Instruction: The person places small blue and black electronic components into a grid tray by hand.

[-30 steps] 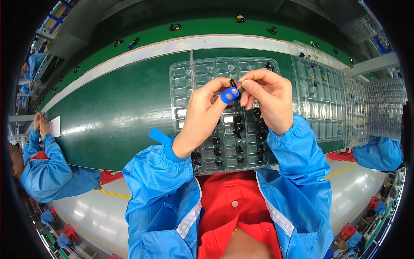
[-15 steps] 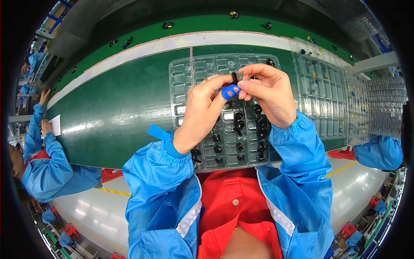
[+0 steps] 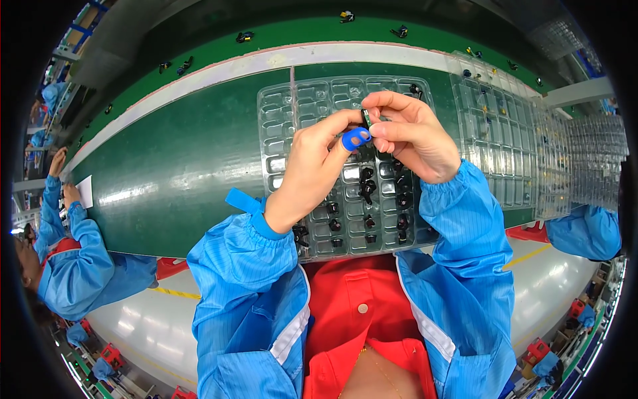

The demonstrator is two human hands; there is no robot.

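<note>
My left hand (image 3: 312, 156), with a blue finger cot (image 3: 350, 141) on its thumb, pinches a small black part (image 3: 365, 118). The fingertips of my right hand (image 3: 420, 137) are closed on a tiny green circuit board (image 3: 369, 120), which meets the black part. My fingers hide much of both pieces. Both hands are over a clear plastic tray (image 3: 274, 164) with moulded pockets. Several small black parts (image 3: 367, 186) lie in its pockets, mostly on the near side.
More clear trays (image 3: 498, 133) are laid out and stacked to the right. Beyond a white ledge (image 3: 312, 52), a green belt (image 3: 292, 40) carries scattered small parts. A co-worker in a blue jacket (image 3: 86, 266) sits at the left, near a white sheet (image 3: 85, 192).
The green circuit board in my right fingers has come down against the black part in my left hand. The parts on the belt have shifted slightly left.
</note>
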